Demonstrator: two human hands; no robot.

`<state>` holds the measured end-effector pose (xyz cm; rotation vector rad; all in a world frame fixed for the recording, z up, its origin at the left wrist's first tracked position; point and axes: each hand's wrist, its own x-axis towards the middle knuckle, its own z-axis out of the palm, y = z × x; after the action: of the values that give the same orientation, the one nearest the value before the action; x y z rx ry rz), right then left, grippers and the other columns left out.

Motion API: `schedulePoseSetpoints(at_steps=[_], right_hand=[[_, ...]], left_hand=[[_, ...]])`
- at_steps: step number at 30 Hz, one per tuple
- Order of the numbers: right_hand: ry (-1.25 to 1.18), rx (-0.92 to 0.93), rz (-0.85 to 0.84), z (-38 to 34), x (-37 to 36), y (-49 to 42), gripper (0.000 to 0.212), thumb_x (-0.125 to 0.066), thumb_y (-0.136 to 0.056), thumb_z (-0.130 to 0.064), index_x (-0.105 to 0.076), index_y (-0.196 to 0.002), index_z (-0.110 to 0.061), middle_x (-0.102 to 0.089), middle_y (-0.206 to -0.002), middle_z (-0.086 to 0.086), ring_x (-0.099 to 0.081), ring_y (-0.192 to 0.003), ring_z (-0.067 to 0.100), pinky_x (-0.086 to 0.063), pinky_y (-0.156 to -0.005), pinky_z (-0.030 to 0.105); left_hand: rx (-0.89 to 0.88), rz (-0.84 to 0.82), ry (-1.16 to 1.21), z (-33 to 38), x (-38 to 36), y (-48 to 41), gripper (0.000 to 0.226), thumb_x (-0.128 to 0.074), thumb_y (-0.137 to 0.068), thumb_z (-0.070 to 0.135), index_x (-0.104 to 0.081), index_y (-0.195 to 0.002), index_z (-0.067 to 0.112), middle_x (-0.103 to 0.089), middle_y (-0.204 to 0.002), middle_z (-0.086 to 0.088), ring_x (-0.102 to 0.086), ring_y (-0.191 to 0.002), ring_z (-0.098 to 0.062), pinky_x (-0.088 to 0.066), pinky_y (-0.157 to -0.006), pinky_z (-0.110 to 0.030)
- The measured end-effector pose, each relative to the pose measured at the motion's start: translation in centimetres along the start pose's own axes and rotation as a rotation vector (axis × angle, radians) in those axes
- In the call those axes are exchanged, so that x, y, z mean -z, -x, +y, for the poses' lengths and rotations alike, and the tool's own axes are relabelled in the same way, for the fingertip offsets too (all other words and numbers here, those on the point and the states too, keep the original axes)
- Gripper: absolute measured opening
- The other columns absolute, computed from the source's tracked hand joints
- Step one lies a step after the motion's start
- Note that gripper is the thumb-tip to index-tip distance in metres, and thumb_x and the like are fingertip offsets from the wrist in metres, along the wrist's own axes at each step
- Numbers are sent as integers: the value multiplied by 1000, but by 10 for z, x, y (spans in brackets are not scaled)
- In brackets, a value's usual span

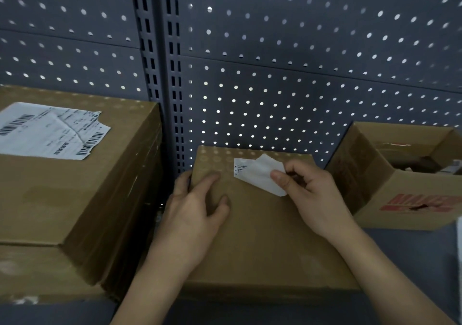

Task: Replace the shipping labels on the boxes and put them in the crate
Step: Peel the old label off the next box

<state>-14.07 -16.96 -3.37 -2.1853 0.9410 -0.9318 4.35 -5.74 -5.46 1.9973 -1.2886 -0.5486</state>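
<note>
A flat brown cardboard box (262, 229) lies in front of me on the shelf. A white shipping label (257, 172) on its top is partly peeled, its right part lifted off the cardboard. My right hand (315, 194) pinches that lifted edge between thumb and fingers. My left hand (197, 207) lies on the box's left side, fingers spread on top and over the left edge. To the left stands a taller brown box (82, 182) bearing a torn, wrinkled white label (50, 130) with barcodes.
An open cardboard box (400, 174) with red print stands at the right, with some items inside. A grey pegboard wall (275, 62) with a slotted upright closes off the back. The taller box rests on another carton (37, 272).
</note>
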Motion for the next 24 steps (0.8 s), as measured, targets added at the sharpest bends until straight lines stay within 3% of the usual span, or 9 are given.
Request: schedulePoseSetpoints(at_steps=[3, 6, 13, 16, 20, 22, 24], right_hand=[[-15, 2, 40, 1, 0, -1, 33, -55, -92, -41, -52, -70, -16, -46, -66, -8, -42, -60, 7, -34, -55, 20], [-39, -24, 70, 3, 0, -2, 28, -59, -96, -34, -61, -78, -12, -58, -76, 6, -52, -71, 24, -43, -65, 38], [-199, -72, 224, -5, 2, -8, 24, -62, -92, -27, -62, -74, -10, -54, -71, 20, -45, -63, 15, -35, -57, 24], [-206, -54, 303, -5, 3, -10, 22, -63, -93, -24, -62, -72, -16, -51, -65, 13, -43, -60, 10, -35, -56, 22], [-252, 0, 512, -13, 15, -16, 25, -58, -98, -18, -58, -73, -19, -49, -56, -15, -39, -58, -4, -32, -55, 13], [-264, 66, 606, -20, 26, -21, 25, -57, -99, -20, -57, -74, -22, -50, -59, -19, -39, -61, -6, -33, -58, 13], [-241, 80, 570, -26, 27, -23, 23, -57, -98, -20, -59, -76, -25, -52, -61, -20, -41, -62, -6, -34, -59, 13]], left_hand=[[0, 0, 1, 0, 1, 0, 52, -56, -92, 48, -40, -142, 49, -20, -154, 10, -34, -137, -20, -33, -106, -29], [-2, -1, 1, -1, 0, 0, 52, -56, -92, 48, -41, -142, 49, -20, -154, 9, -34, -138, -20, -32, -107, -29], [-3, 10, 23, -3, 0, 1, 52, -56, -92, 49, -41, -141, 51, -19, -154, 11, -34, -137, -19, -33, -108, -30], [-3, 9, 39, -3, 0, 1, 52, -57, -92, 47, -42, -142, 49, -19, -154, 11, -35, -137, -19, -33, -110, -30], [-2, -4, 37, -3, -1, 0, 50, -56, -94, 47, -43, -142, 47, -20, -154, 10, -35, -137, -19, -30, -109, -26], [2, -8, 33, -2, -1, -1, 50, -56, -94, 48, -43, -142, 47, -20, -155, 9, -35, -137, -20, -31, -109, -26], [12, -18, 32, -2, 0, -1, 50, -56, -94, 49, -42, -142, 49, -20, -156, 10, -34, -138, -20, -31, -111, -30]])
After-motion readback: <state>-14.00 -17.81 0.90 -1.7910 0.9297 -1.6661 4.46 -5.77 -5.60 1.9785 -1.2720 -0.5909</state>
